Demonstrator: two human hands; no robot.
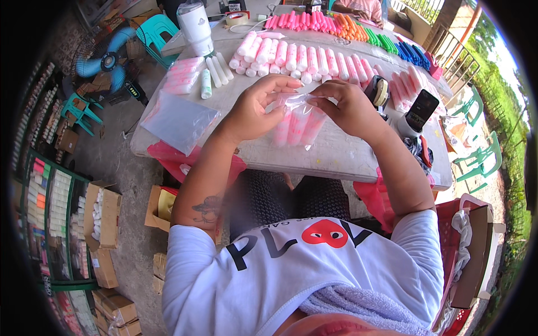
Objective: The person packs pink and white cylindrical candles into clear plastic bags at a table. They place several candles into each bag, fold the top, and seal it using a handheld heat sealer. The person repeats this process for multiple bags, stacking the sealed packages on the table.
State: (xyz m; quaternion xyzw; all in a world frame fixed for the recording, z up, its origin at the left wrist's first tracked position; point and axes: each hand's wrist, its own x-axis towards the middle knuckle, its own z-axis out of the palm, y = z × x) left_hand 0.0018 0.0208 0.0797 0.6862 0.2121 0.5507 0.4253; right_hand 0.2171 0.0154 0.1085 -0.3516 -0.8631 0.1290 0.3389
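Observation:
Between my two hands hangs a clear plastic bag holding several pink-and-white candle-like sticks, just above the table's near edge. My left hand pinches the bag's top at its left side, with thumb and fingers curled in. At the right side of the same top edge, my right hand grips the gathered plastic between thumb and fingers. Just beyond my hands lies a long stacked row of wrapped pink-and-white sticks. Flat clear plastic bags lie on the table left of my left forearm.
A white tumbler stands at the back left, near a small green-and-white bottle. A phone leans in a white holder on the right. Colored sticks line the far side, where another person sits. A fan stands left.

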